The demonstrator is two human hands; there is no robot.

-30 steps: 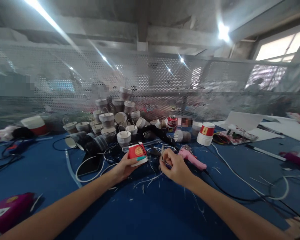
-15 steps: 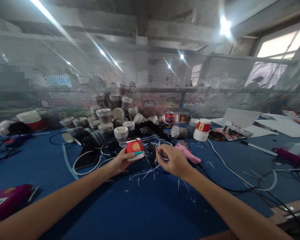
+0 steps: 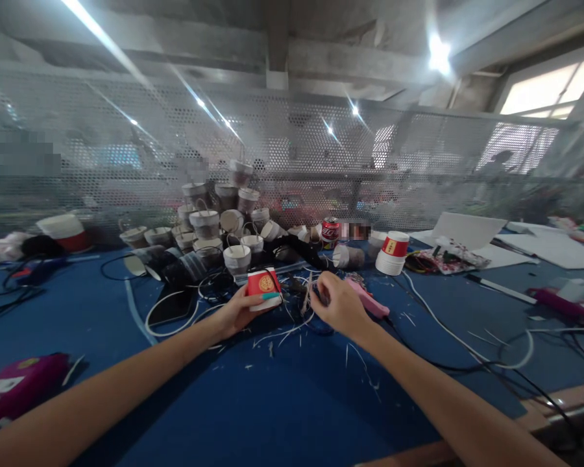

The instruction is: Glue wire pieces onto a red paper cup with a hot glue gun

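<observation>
Two hands: the left hand (image 3: 236,312) and the right hand (image 3: 339,306) are over the blue table (image 3: 282,405), apart from each other.
Left fingers: they are bent round the red cup (image 3: 261,284) and have hold of it, with the thumb across its front.
Red cup: it is in the left hand, near the middle, and it tips a little. It has a gold round mark and a white edge.
Right fingers: they are curled in, with the tips close together. A thin pale stick (image 3: 307,293) is at the tips, but I cannot tell if they hold it.
Glue gun (image 3: 372,299): pink, lying just to the right of the right hand.
Grey cups (image 3: 204,225): lots of them, piled up on the far left of the middle.
Can (image 3: 329,229): red, on the far side, right of the pile.
Cup stack (image 3: 392,251): white with a red band, right of the can.
Phone (image 3: 172,309): black and flat, left of the left hand.
White bits (image 3: 271,350): spread on the near side of the hands.
</observation>
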